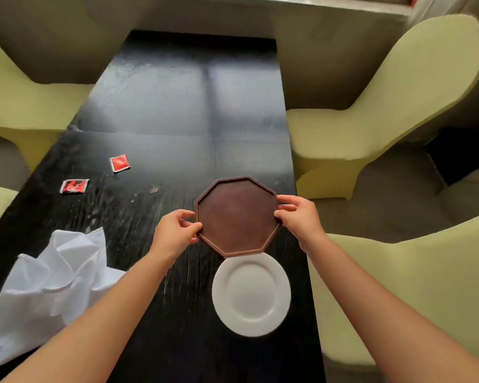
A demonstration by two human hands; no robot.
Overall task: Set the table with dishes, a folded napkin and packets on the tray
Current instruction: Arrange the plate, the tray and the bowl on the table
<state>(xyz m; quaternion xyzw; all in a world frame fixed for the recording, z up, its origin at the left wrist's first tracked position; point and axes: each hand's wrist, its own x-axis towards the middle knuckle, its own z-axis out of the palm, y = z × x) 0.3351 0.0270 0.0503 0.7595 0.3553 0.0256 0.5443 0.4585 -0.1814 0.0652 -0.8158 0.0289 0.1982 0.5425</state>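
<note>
The brown tray [237,217] is held by both hands, left hand [174,233] at 9 o'clock, right hand [299,217] at 3, each grip closed on its rim. A white plate [250,294] lies at 6 o'clock.

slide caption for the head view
Both hands, left hand and right hand, hold a brown tray above a white plate.

One brown octagonal wooden tray [237,217]; one round white plate [251,294]; two red sauce packets [119,162] [74,186]; one crumpled white cloth napkin [50,286]; four pale green chairs [385,106] were present.
</note>
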